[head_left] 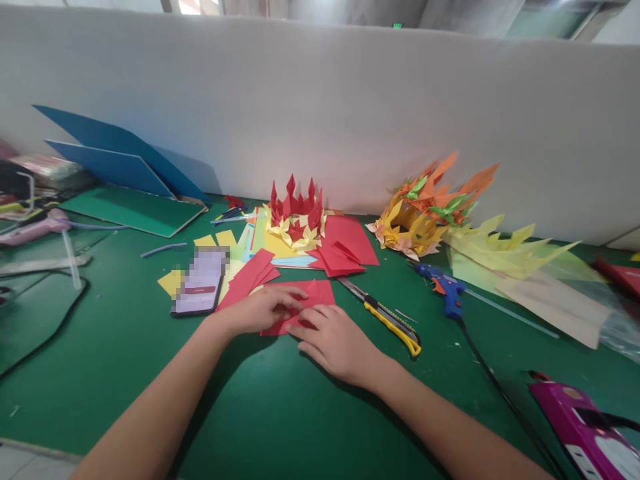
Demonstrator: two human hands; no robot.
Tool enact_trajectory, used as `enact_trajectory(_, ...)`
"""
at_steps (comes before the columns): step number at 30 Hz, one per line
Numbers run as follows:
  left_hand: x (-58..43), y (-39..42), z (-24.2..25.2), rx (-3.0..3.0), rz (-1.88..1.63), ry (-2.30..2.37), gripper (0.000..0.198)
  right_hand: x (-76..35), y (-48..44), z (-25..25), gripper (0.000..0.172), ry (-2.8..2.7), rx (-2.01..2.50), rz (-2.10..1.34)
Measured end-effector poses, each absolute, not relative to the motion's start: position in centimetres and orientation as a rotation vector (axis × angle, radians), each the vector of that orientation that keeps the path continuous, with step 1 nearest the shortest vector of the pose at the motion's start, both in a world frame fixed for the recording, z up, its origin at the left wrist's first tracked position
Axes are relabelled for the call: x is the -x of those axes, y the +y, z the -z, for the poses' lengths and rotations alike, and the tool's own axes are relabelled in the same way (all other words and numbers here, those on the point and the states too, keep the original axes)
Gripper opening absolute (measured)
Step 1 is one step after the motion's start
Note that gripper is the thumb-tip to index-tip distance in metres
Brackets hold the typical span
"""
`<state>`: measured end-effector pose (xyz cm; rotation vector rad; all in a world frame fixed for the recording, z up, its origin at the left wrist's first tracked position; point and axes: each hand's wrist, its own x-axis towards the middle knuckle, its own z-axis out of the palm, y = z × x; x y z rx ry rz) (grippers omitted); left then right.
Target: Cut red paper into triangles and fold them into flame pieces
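A sheet of red paper (323, 291) lies on the green table in front of me, with a small raised fold near its upper edge. My left hand (260, 308) rests on its left side, fingers curled together over the paper and pressing on it. From the right, my right hand (337, 337) lies across the sheet with its fingers stretched and apart. The fingertips of both hands almost meet at the middle and cover part of the paper. Loose red strips (250, 273) lie beyond my left hand. A yellow utility knife (387, 317) lies right of the sheet, blade out.
A phone (203, 283) lies left. Behind the paper stands a red and yellow paper crown (299, 223); orange and yellow paper crowns (413, 223) are farther right. A blue glue gun (445, 285) trails a cable toward a magenta power strip (583, 427). Blue boards (115, 167) lean at left.
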<state>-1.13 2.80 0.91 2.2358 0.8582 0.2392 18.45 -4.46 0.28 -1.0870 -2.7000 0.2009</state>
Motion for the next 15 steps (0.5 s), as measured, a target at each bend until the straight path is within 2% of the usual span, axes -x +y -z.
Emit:
enact_trajectory(11,1.0,2.6,-0.9,-2.213,-0.215,0.916,0.043,-20.2,-5.1,-0.1,0.029,-2.630,1.101,-0.169)
enact_trajectory(15,0.8,2.4,-1.4,-2.221,-0.175,0.950,0.036,-21.6,-5.5,0.2,0.030,-2.540,1.140,-0.116)
